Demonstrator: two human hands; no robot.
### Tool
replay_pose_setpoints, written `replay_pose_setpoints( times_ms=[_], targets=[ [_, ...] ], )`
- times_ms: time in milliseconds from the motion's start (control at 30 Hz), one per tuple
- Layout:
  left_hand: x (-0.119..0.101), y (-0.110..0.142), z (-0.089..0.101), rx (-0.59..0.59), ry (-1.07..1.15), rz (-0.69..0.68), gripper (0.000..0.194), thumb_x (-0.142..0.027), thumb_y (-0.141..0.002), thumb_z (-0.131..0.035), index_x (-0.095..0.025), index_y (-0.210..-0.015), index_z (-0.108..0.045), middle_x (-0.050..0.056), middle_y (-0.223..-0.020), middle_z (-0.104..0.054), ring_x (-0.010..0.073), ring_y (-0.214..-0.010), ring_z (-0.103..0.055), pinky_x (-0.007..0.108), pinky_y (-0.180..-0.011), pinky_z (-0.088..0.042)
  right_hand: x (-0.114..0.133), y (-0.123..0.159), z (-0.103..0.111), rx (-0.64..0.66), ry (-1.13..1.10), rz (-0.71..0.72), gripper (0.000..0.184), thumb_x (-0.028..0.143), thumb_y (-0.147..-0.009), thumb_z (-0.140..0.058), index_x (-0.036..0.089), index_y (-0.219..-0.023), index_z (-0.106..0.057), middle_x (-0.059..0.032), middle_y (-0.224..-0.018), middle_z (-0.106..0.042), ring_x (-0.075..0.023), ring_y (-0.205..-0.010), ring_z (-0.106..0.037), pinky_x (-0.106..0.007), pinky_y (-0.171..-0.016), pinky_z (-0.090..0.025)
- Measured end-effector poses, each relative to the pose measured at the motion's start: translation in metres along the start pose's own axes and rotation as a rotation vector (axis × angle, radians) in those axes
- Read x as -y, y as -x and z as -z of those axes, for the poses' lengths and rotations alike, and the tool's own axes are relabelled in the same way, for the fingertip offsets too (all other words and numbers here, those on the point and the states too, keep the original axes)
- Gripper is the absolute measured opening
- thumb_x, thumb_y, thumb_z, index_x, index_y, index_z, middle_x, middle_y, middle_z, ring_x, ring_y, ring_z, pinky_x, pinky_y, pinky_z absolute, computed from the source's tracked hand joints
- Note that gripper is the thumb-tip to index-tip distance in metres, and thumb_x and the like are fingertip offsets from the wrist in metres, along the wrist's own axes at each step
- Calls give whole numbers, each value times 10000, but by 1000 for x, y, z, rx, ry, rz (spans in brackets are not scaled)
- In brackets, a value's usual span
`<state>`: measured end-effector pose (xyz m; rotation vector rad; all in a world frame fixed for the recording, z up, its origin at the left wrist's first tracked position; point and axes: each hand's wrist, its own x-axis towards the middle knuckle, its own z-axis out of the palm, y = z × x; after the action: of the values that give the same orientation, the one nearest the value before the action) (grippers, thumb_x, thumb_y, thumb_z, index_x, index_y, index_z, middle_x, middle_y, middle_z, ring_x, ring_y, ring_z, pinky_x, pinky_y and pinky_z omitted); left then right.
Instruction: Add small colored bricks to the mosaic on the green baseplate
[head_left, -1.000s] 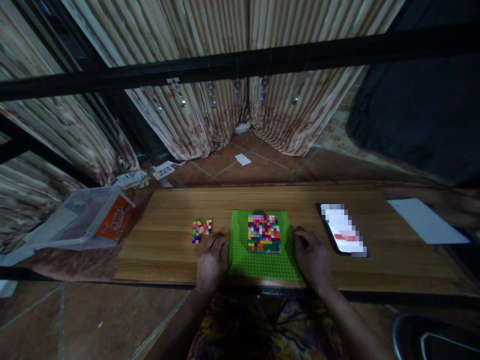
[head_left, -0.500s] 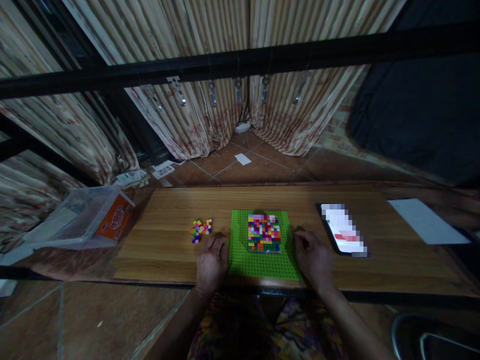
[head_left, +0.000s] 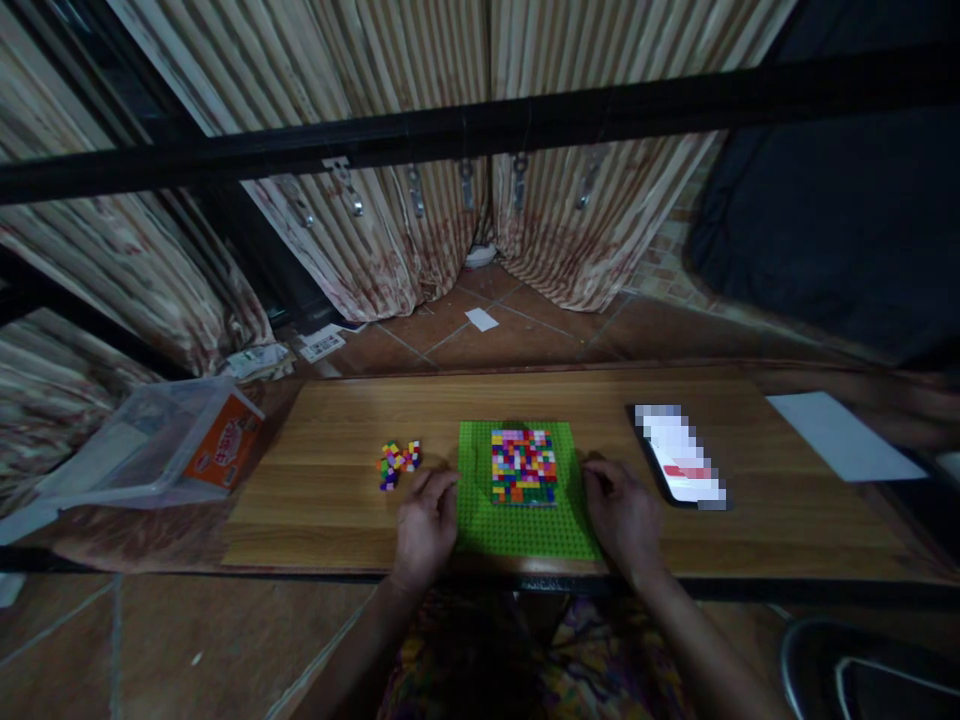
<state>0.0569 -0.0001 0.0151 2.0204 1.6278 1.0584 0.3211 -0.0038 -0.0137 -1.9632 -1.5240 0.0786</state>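
The camera's view has swung slightly since the earlier frame, while the left hand [head_left: 425,525] and the right hand [head_left: 624,520] stay almost unmoved at either side of the green baseplate [head_left: 525,532], which bears a block of multicoloured bricks [head_left: 523,467]. Both hands are loosely curled, and I cannot tell whether either pinches anything. Loose bricks [head_left: 391,462] lie just beyond the left hand, a phone [head_left: 679,455] to the right hand's right, all on the wooden table [head_left: 322,520].

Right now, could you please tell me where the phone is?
In the head view, the phone lies on the right side of the wooden table, between the right hand and the white sheet.
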Motion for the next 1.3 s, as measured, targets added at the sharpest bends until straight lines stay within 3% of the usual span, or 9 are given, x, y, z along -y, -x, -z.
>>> replay_pose_setpoints(
  times_ms=[200,333,633,1133,1300],
  targets=[
    [-45,-17,-2,11,84,-87,179,-149,-886,-522,-224,-988,-649,13,-930,-662,131,-879,-635,238,-798,-510,1,0,0,7,-4,-6,244,307,-868,-477,205,-905,-696,-59,-929,-686,-160,-682,-610,-244,-560,-362],
    [-58,-23,-14,75,36,-98,201,-151,-870,-547,-221,-1035,-636,22,-967,-675,151,-899,-640,262,-796,-521,3,0,1,20,-7,-26,236,302,-869,-482,210,-908,-696,-54,-953,-684,-156,-693,-610,-243,-564,-360],
    [-68,-25,-39,120,-179,-84,189,-182,-858,-552,-221,-1025,-631,37,-943,-679,184,-853,-628,304,-764,-506,1,-1,0,23,-49,-14,248,304,-879,-465,210,-903,-693,-61,-921,-687,-162,-706,-613,-249,-579,-375],
    [-65,-36,-42,177,-240,-130,244,-146,-843,-580,-232,-1068,-622,30,-989,-687,200,-896,-620,322,-811,-478,2,0,0,24,-40,-27,233,293,-871,-476,215,-921,-690,-60,-935,-683,-168,-711,-620,-252,-579,-378],
    [-62,-36,-42,158,-238,-148,141,-180,-862,-569,-235,-962,-652,24,-942,-681,186,-864,-611,311,-790,-475,3,-1,1,32,-35,-33,239,303,-873,-469,222,-921,-689,-57,-926,-679,-164,-704,-621,-249,-577,-380]
  ],
)
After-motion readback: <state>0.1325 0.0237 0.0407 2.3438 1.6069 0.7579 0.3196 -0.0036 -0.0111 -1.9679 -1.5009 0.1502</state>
